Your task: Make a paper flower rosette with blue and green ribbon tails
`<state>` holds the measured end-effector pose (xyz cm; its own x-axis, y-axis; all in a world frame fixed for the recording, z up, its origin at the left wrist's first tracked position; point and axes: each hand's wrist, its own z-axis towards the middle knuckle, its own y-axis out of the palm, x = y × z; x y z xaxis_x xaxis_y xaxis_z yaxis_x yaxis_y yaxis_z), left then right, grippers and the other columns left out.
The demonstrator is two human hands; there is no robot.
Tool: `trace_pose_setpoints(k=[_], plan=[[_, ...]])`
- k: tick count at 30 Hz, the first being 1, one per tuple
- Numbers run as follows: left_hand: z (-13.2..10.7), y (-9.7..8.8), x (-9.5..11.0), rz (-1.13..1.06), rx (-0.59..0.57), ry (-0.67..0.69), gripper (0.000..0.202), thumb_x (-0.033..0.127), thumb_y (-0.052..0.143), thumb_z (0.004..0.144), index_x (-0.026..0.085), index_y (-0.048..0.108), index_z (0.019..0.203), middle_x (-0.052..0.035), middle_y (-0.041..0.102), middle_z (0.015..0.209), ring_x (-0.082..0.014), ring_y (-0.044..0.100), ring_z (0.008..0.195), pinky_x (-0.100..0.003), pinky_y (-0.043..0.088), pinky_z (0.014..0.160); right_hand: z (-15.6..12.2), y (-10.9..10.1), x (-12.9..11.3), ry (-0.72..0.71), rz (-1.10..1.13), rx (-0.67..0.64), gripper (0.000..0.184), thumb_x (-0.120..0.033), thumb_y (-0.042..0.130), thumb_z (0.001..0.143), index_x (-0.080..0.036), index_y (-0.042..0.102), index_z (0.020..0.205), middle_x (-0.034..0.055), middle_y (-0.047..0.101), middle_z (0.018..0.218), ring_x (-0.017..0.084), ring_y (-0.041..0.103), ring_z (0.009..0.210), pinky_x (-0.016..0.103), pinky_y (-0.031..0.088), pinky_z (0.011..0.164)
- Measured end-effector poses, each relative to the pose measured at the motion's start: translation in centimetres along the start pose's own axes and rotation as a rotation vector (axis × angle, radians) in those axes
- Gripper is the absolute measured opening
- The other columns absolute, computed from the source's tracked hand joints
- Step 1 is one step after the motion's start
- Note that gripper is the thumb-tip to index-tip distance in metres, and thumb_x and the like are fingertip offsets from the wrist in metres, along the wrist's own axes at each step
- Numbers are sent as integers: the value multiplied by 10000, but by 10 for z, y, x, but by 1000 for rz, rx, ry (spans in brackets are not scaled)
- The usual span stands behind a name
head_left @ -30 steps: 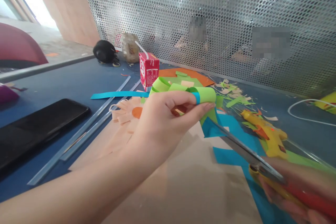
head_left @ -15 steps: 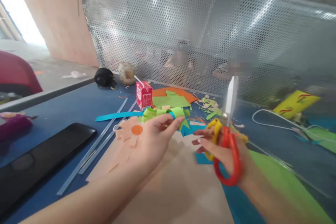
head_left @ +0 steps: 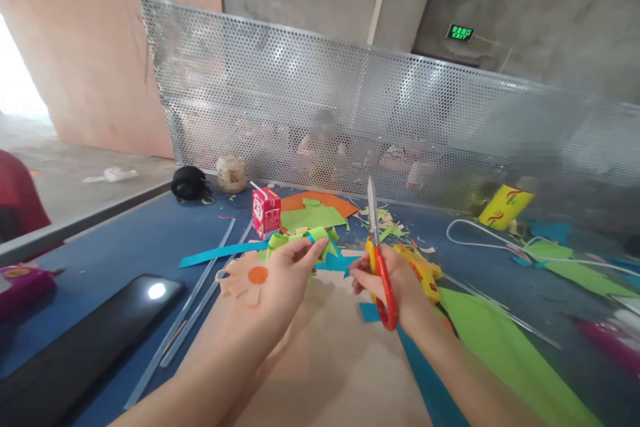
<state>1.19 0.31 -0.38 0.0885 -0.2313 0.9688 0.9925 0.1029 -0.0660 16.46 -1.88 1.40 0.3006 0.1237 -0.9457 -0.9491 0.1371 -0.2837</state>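
My left hand (head_left: 280, 277) is closed on a looped green paper piece (head_left: 305, 240) with a blue band, held above the blue table (head_left: 125, 247). My right hand (head_left: 395, 277) grips red and yellow scissors (head_left: 381, 267), blades together and pointing straight up. The two hands are a short way apart over a beige paper sheet (head_left: 330, 360). A peach paper flower (head_left: 247, 277) with an orange centre lies just left of my left hand.
A black phone (head_left: 85, 340) lies at the left, clear glue sticks (head_left: 195, 300) beside it. A red juice carton (head_left: 266, 212), orange and green sheets, scraps, a yellow glue gun (head_left: 425, 270) and a white cable lie further back. A perforated metal screen (head_left: 400, 120) closes the far edge; people sit behind it.
My right hand lifted the scissors from low on the right to upright in the middle. My head tilted up, so more of the screen and wall shows. The left hand kept the green piece.
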Motion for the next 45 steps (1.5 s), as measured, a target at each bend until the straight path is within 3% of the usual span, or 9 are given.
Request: trace_pose_setpoints(k=[5, 10, 14, 17, 21, 28, 34, 40, 45], plan=[[0, 4, -2, 67, -73, 28, 369, 451, 559, 709, 183, 391, 518, 60, 344, 474, -82, 334, 478, -225, 240, 466, 30, -36, 3, -119, -165, 298, 247, -224, 656, 566, -214, 477, 736, 67, 639, 806, 234, 618, 752, 342, 480, 641], [-16, 10, 14, 198, -221, 178, 244, 359, 538, 737, 183, 500, 572, 34, 483, 544, -103, 444, 526, -218, 328, 496, 36, -22, -2, 109, 115, -123, 312, -393, 706, 573, -208, 472, 664, 25, 597, 614, 195, 574, 505, 285, 430, 419], [-26, 7, 22, 352, -336, 465, 120, 268, 546, 742, 212, 624, 671, 11, 628, 671, -124, 538, 644, -229, 411, 625, 30, -5, 3, 95, 279, -200, 355, -487, 656, 624, -198, 454, 584, -23, 520, 517, 133, 519, 456, 252, 429, 439], [-26, 4, 19, 459, -390, 511, 153, 317, 547, 742, 225, 644, 668, 5, 647, 685, -127, 547, 622, -236, 428, 607, 28, -4, 7, 67, 409, -201, 342, -444, 691, 585, -190, 464, 609, -32, 513, 534, 121, 515, 477, 247, 436, 468], [-20, 3, 14, 539, -417, 370, 202, 406, 570, 702, 226, 663, 703, -20, 656, 730, -157, 568, 647, -272, 444, 614, 33, -6, 2, 9, 537, -125, 334, -324, 734, 483, -183, 462, 615, -56, 477, 525, 93, 476, 453, 224, 409, 445], [-11, 7, 9, -17, -817, -192, 258, 372, 649, 660, 154, 671, 796, -80, 688, 725, -166, 617, 628, -293, 490, 617, 45, -6, -7, -179, 560, 131, 311, -293, 692, 530, -203, 442, 693, -31, 545, 639, 148, 568, 582, 265, 467, 520], [13, -8, 2, -510, -571, -320, 415, 485, 635, 657, 214, 631, 971, -106, 647, 1033, -217, 631, 865, -361, 503, 748, 36, -13, -9, -318, 441, 205, 298, -224, 695, 558, -206, 449, 724, -15, 576, 723, 154, 588, 635, 278, 488, 597], [12, -16, 19, -256, -409, -142, 352, 316, 718, 600, 163, 634, 906, -66, 671, 846, -188, 638, 742, -325, 520, 672, 30, -4, -6, -402, 369, 159, 287, -215, 685, 574, -217, 440, 723, -6, 609, 769, 171, 611, 751, 304, 481, 711], [13, -20, 31, -280, -263, -95, 292, 284, 723, 592, 147, 615, 826, -61, 672, 785, -178, 634, 654, -321, 544, 585, 18, -4, -4, -369, 366, -16, 312, -259, 695, 596, -221, 449, 784, 20, 625, 886, 179, 622, 811, 318, 491, 738]])
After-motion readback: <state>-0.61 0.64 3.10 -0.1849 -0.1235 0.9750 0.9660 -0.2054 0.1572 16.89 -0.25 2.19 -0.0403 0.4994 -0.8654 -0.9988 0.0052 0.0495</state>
